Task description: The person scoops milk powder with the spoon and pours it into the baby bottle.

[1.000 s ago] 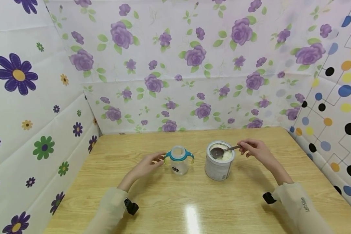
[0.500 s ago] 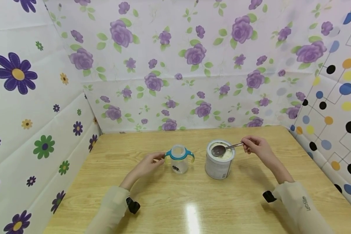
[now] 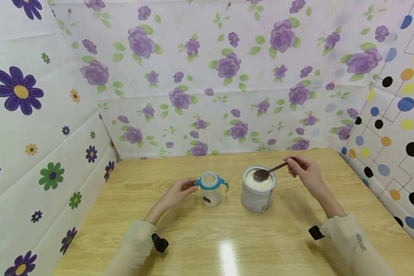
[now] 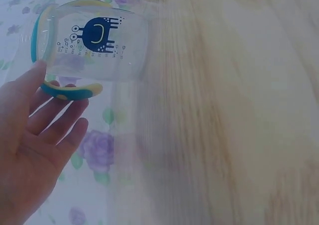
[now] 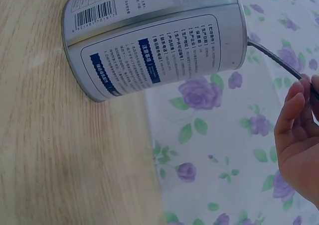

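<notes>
In the head view, a clear baby bottle [image 3: 210,196] with a blue collar and two curved handles stands upright on the table. My left hand [image 3: 176,194] pinches its left handle between thumb and fingers. The left wrist view shows a dark cartoon creature printed on the bottle [image 4: 132,46]. To the bottle's right is a printed milk powder can [image 3: 255,199], its top uncovered and pale powder inside. My right hand [image 3: 305,172] pinches the end of a dark spoon [image 3: 261,175], whose bowl is over the powder within the can's rim.
Both objects rest on a light wooden table [image 3: 189,237]. A purple-flowered cloth [image 3: 207,76] hangs behind it, with patterned cloths at both sides. Small black cameras are strapped at the left wrist [image 3: 160,242] and right wrist [image 3: 316,232].
The spoon's handle has risen to a steeper tilt and its bowl has shifted slightly right over the powder. My left fingers have closed in on the bottle's handle; bottle and can stay put.
</notes>
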Action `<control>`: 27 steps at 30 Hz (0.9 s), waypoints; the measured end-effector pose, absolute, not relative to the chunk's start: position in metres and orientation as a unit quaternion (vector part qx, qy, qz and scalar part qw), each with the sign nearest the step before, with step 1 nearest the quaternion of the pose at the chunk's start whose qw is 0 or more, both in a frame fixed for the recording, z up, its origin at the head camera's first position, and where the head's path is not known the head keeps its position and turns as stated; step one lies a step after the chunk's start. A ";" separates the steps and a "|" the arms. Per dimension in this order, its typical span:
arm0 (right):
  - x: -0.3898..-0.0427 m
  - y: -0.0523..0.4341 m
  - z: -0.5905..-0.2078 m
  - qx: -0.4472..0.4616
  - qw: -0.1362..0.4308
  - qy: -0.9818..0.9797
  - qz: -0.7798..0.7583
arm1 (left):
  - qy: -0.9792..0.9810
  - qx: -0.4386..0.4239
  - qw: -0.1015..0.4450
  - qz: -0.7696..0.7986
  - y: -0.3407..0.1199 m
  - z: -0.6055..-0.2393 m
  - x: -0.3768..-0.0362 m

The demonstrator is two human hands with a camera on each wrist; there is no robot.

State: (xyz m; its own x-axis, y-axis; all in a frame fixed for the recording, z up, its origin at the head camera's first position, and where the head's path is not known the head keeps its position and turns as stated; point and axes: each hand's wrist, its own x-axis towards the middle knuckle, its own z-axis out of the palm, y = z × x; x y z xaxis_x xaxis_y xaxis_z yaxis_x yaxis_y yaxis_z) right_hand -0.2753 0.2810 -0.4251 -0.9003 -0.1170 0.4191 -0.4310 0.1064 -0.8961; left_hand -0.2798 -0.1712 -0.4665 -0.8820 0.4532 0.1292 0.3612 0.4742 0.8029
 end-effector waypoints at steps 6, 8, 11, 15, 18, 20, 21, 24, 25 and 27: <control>-0.269 0.273 -0.419 0.232 0.173 -0.758 0.585 | 0.854 0.250 0.035 0.456 -0.168 -0.467 -0.281; -0.269 0.272 -0.418 0.251 0.174 -0.757 0.577 | 0.854 0.250 0.033 0.455 -0.168 -0.467 -0.281; -0.267 0.270 -0.416 0.273 0.176 -0.755 0.570 | 0.854 0.246 0.031 0.457 -0.166 -0.466 -0.281; -0.265 0.267 -0.414 0.285 0.190 -0.753 0.562 | 0.852 0.245 0.026 0.462 -0.165 -0.466 -0.281; -0.264 0.265 -0.413 0.289 0.200 -0.754 0.555 | 0.850 0.246 0.024 0.464 -0.166 -0.467 -0.282; -0.263 0.264 -0.413 0.295 0.205 -0.755 0.549 | 0.849 0.245 0.026 0.467 -0.166 -0.467 -0.282; -0.263 0.263 -0.413 0.297 0.207 -0.756 0.545 | 0.849 0.245 0.027 0.468 -0.166 -0.467 -0.282; -0.262 0.262 -0.412 0.304 0.217 -0.759 0.533 | 0.845 0.244 0.028 0.474 -0.166 -0.468 -0.282; -0.262 0.261 -0.412 0.306 0.220 -0.759 0.531 | 0.844 0.243 0.028 0.477 -0.166 -0.468 -0.282; -0.262 0.261 -0.412 0.306 0.226 -0.759 0.529 | 0.843 0.240 0.027 0.481 -0.165 -0.469 -0.283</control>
